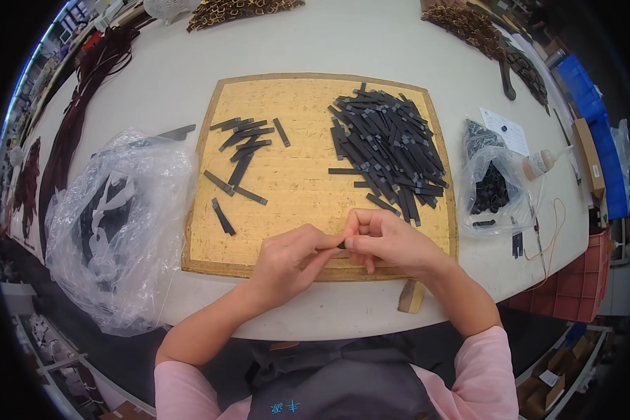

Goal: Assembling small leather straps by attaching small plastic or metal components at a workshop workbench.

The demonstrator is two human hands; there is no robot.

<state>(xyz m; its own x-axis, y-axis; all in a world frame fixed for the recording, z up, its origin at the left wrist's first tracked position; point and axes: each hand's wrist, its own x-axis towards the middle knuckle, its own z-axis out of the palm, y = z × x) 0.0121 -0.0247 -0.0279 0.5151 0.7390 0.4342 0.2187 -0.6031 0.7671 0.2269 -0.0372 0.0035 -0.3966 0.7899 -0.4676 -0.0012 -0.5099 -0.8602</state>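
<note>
My left hand (292, 257) and my right hand (387, 241) meet over the near edge of a yellow board (297, 210). Both are closed in a pinch, fingertips almost touching. A bit of a small black strip (341, 246) shows between them; the fingers hide most of it. Past my right hand, a heap of short black strips (388, 143) with greyish ends covers the board's right side. Several similar strips (241, 168) lie loosely scattered on the left side of the board.
A clear plastic bag (168, 231) with dark contents stands left of the board. On the right are an open bag of small black pieces (491, 189), a bottle (541, 162) and a white paper (507, 131). Dark red cords (84, 105) lie far left; brown chain-like bundles (462, 31) sit behind.
</note>
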